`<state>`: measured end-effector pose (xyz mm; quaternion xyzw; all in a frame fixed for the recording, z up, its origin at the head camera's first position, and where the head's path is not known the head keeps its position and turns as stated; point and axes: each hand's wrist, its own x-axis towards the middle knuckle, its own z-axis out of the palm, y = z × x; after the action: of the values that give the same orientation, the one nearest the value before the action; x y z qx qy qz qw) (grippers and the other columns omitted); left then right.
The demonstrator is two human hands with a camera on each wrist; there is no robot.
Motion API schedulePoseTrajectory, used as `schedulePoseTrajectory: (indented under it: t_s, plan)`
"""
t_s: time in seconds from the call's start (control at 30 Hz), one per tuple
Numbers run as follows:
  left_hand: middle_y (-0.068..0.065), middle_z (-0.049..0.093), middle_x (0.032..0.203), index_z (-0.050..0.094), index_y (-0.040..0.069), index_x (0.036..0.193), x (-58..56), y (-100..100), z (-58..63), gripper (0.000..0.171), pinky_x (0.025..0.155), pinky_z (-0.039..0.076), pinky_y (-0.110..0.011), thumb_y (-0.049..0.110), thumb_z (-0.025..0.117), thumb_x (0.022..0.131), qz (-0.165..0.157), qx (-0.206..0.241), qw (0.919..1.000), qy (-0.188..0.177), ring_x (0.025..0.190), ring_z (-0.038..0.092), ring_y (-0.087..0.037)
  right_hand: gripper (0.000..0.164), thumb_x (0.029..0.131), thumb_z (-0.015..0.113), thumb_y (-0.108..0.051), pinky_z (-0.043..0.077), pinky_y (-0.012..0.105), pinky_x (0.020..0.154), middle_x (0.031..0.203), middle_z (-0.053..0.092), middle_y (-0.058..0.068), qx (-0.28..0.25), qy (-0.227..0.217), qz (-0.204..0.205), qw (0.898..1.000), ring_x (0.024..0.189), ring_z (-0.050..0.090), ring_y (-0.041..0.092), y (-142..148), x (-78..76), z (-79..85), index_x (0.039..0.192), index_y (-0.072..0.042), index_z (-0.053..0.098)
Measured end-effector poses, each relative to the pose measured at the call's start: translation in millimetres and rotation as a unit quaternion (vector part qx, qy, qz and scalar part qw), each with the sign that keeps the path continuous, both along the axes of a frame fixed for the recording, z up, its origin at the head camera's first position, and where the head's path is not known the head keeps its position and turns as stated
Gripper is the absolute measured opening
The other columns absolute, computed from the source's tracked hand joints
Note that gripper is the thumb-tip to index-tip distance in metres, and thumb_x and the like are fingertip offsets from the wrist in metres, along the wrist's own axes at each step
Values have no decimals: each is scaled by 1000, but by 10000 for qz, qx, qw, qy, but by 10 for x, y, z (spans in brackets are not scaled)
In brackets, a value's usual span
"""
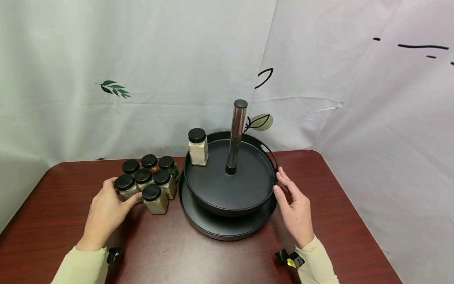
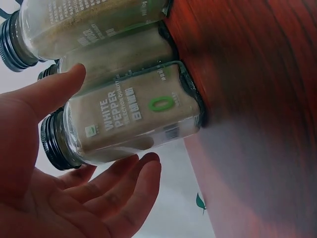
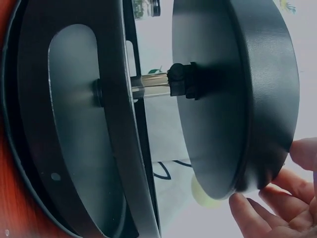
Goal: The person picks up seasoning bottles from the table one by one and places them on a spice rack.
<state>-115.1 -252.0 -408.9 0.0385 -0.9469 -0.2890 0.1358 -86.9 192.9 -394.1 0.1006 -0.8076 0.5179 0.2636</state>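
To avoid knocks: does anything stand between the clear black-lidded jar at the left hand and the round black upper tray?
Yes: other black-lidded jars stand between that jar and the tray; nothing visible above.

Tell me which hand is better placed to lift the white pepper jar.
Probably the left hand: it brackets the white pepper jar, while the right hand is across at the upper tray.
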Motion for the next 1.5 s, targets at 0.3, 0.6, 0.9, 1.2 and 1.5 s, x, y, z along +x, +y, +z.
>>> schedulePoseTrajectory:
  t_s: [0.3,0.6,0.9,1.2,1.5]
  plan:
    - [-32,63,96,44,-11,123,-40,-10,-16,72,66,47,-60,30,84,79,319,-11,9995,53,84,63,-50,40,97,65,-4,47,19,97,148,51,-5,-27,-130,9,9999,127,57,6,-12,23,26,137,-5,61]
    - [-31,64,92,44,-7,119,-72,-16,-2,75,57,46,-59,42,83,78,703,-97,9966,-424,76,62,-52,37,96,65,-1,48,22,96,149,51,3,-203,-123,145,9996,127,59,18,-1,29,36,133,1,62]
    - [-33,64,88,41,-10,123,-48,20,4,76,56,47,-59,38,81,80,725,-56,9964,-429,72,61,-52,36,96,64,0,46,20,98,152,48,7,-420,-263,295,9983,131,53,7,0,43,33,132,3,61]
    - [-39,63,93,45,-15,125,-13,52,44,77,62,47,-61,34,83,80,747,-143,9964,-377,79,61,-56,39,97,63,0,44,23,102,153,45,1,-497,-392,425,9971,135,50,12,2,40,32,135,1,58]
    - [-38,64,97,48,-16,127,16,57,73,79,68,47,-62,34,84,78,811,-11,9960,-373,84,61,-57,56,97,63,0,43,31,103,155,43,10,-592,-476,614,9952,135,50,24,3,42,24,150,-6,46]
